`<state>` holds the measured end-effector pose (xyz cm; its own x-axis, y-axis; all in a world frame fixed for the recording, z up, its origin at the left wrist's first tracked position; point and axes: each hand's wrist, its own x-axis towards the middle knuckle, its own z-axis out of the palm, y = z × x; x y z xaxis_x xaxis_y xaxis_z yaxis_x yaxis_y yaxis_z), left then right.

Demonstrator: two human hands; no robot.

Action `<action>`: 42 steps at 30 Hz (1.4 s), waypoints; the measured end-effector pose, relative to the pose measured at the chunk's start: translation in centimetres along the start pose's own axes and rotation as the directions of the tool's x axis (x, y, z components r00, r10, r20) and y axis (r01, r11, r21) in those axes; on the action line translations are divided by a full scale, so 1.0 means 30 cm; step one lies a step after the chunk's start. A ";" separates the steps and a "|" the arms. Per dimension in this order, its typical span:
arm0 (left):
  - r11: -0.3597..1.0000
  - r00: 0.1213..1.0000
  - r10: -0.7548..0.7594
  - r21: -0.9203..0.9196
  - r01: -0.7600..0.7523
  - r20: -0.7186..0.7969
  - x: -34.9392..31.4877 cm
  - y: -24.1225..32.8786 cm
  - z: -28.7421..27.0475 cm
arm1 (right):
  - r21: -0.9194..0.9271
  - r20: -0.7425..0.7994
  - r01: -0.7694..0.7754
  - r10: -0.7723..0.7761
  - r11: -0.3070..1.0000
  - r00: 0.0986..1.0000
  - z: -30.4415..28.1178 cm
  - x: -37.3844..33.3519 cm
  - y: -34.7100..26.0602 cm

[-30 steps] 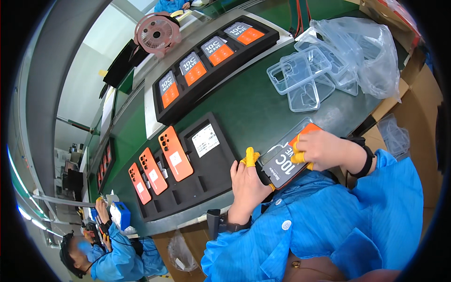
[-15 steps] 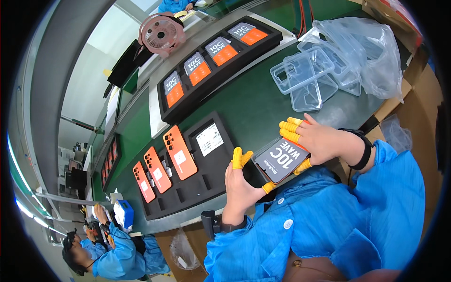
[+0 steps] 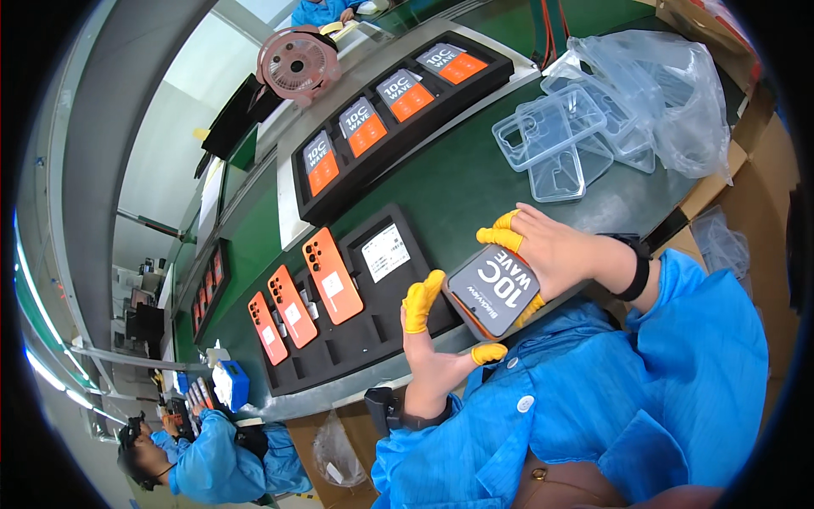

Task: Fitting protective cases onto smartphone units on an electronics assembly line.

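Observation:
My right hand (image 3: 547, 254) grips a smartphone (image 3: 494, 291) by its right end, the grey printed film on its screen facing up and orange showing along its lower edge. Yellow finger cots cover several fingertips of both hands. Beside the phone's left end is my left hand (image 3: 432, 352), its thumb and fingers spread apart with nothing held between them. Left of it lies a black foam tray (image 3: 365, 339) with three orange phones, among them the nearest phone (image 3: 332, 276), backs up with white stickers. A white printed label (image 3: 386, 253) lies in the tray's right slot.
Farther back, a second black tray (image 3: 373, 151) holds several film-covered phones. Clear phone cases (image 3: 555, 140) are piled at the right by a plastic bag (image 3: 691, 110). A pink fan (image 3: 297, 65) stands at the back. Co-workers in blue sit far left and at the back.
The phone has tilted and shifted slightly left in my right hand. My left hand's fingers have spread away from the phone's left end, the thumb now off its lower edge.

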<state>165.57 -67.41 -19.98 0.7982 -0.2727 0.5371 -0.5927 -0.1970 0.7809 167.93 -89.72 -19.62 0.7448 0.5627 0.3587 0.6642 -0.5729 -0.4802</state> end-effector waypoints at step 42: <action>0.710 0.795 -0.523 -0.358 0.606 0.307 -0.056 0.010 -0.090 | 0.156 -0.409 -0.162 0.213 0.974 0.887 -0.057 0.070 -0.080</action>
<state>164.34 -64.47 -19.80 0.9118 -0.4028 -0.0796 0.1011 0.0323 0.9944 168.00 -88.17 -16.34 0.8290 0.1336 0.5431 0.5161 -0.5568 -0.6508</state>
